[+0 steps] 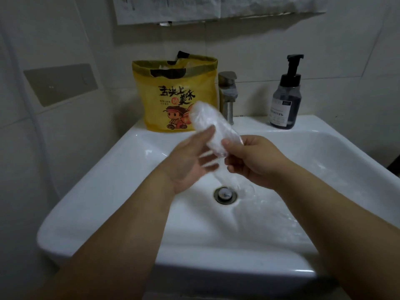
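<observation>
wrap [213, 126]: clear crinkled plastic, rolled long and tilted, held in the air in front of the tap [227, 94], below its spout; the top end overlaps the bag in view; no print readable on it.
right grip [255, 159]: a bare hand, in front of the tap and slightly right; thumb and fingers pinch the wrap's lower end.
left grip [190, 161]: a bare hand, in front of the tap and left; wide, palm up, thumb laid on the wrap's side, fingers blurred beneath it.
sink [104, 191]: white, below and in front of the tap; water ripples over the bowl.
drain [225, 194]: metal, straight in front of the tap, under the hands.
bag [175, 94]: yellow plastic, just left of the tap on the sink's back ledge; black print reads 舌尖上的美味 above a cartoon figure; the smaller lines are too small to read.
bottle [285, 98]: dark, black pump, right of the tap on the ledge; label text too small to read.
papers [168, 9]: on the wall above the tap; print unreadable.
</observation>
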Tool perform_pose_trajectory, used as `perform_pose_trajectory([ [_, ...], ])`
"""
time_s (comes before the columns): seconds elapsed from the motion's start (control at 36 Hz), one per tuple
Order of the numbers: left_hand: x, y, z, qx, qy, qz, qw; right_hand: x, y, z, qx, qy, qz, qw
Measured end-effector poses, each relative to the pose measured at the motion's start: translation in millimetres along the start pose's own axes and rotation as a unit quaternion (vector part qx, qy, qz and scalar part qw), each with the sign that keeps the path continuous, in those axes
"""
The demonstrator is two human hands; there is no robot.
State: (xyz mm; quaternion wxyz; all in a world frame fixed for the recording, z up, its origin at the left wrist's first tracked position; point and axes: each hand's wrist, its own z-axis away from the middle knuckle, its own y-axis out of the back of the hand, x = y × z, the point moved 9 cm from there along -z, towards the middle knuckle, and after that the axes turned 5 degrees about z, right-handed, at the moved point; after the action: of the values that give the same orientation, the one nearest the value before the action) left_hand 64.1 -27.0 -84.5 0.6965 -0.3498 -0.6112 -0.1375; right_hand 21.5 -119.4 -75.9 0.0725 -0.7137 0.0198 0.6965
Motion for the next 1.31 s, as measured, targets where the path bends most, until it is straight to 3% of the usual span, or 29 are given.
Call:
perform_pose_trajectory([
  [0.08,-21,-17,0,-0.026,0.047,-0.064,0.996,2,-13,1,0.002,0.031,0.059,0.998],
  [0.39,13,14,2,0.085,-0.038,0.087,0.992,-1,-13,4,-0.015,0.021,0.129,0.991],
  [0.64,24,34,7,0.165,-0.118,0.070,0.977,1,1,6,-0.020,-0.021,0.096,0.995],
  [0.86,21,34,5,0.148,-0.095,-0.040,0.984,2,15,2,0.041,-0.031,-0.068,0.996],
  [1.19,20,24,9,0.077,-0.057,-0.129,0.987,-14,34,3,0.042,0.009,-0.031,0.999],
  [1.31,25,21,12,0.055,-0.057,-0.081,0.994,-14,35,4,0.034,0.003,-0.045,0.998],
])
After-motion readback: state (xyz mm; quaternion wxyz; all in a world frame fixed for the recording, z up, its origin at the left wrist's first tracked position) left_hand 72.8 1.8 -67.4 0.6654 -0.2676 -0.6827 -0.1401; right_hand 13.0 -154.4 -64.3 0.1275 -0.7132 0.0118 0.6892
